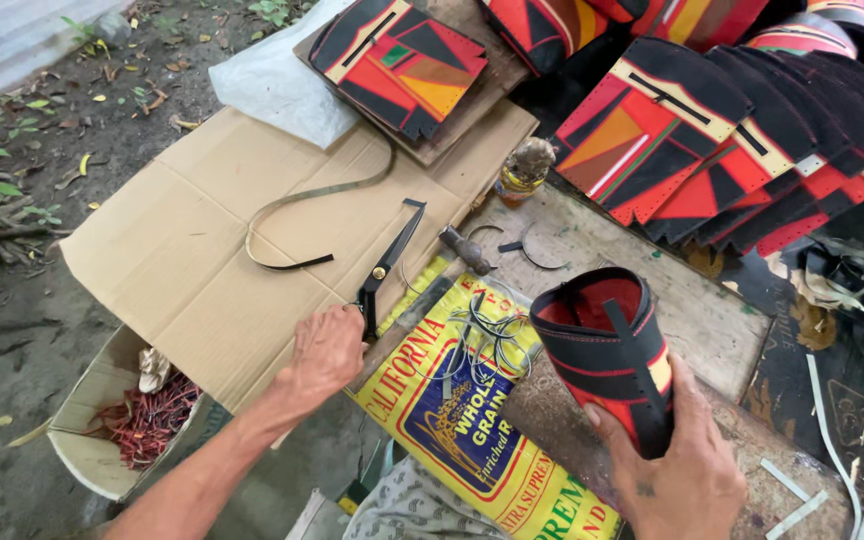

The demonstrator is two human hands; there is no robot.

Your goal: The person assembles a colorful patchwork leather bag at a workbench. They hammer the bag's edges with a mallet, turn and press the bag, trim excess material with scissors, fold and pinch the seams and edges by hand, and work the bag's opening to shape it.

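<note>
At lower left, one cardboard box point(92, 440) holds red scraps. The left hand point(324, 352) curls around the handles of one pair of scissors point(389, 258) on the cardboard sheet point(202, 250), mid-frame. At lower right, the right hand point(682, 470) grasps one rolled red-and-black piece point(607, 350).

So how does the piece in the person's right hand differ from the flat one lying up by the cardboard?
The rolled piece is curled into an open tube and held upright by the right hand; the flat piece lies spread out on a board, untouched. The rolled piece shows a red inside and mostly black outside; the flat piece shows its full patchwork face with orange. Both are black-and-red stitched panels.
</note>
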